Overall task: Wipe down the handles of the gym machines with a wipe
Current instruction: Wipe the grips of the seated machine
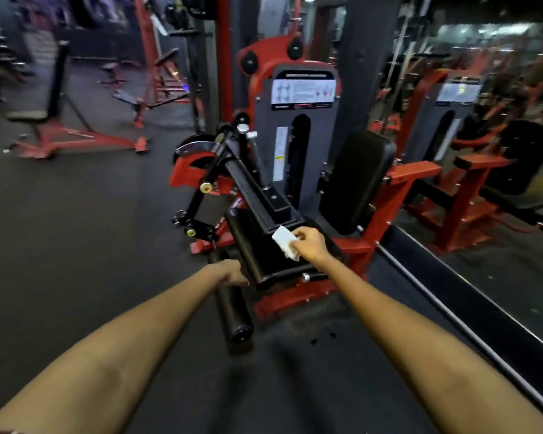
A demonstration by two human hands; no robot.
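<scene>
At the far left, on the dark rubber floor (pixel 76 233), a red-framed bench (pixel 44 133) is seen, blurred, with more red racks behind it; the room is dim and crowded with equipment. Nearer the middle, the left hand (pixel 234 274) is wrapped around the upper part of a black padded roller (pixel 232 311), its fingers curled over the far side and mostly hidden. The roller is judged stiff at its core, soft in its foam skin and free to swing on its arm, so a steadying hold like this one is likely needed while it is rubbed. To the right of it, the wipe (pixel 285 242) is pinched between the thumb and fingers of the right hand (pixel 311 242) and held just above the black seat pad (pixel 264 245) of the machine (pixel 298 145); whether it touches the pad cannot be told. The wipe is judged light, limp and probably damp, easily bunched or torn, and is best kept folded and gripped by one edge so that a flat face meets the surface. No handle appears to have been reached with it yet. Further right stands the black backrest (pixel 355 183), then a long mirror (pixel 483 151) in which the machine is repeated.
</scene>
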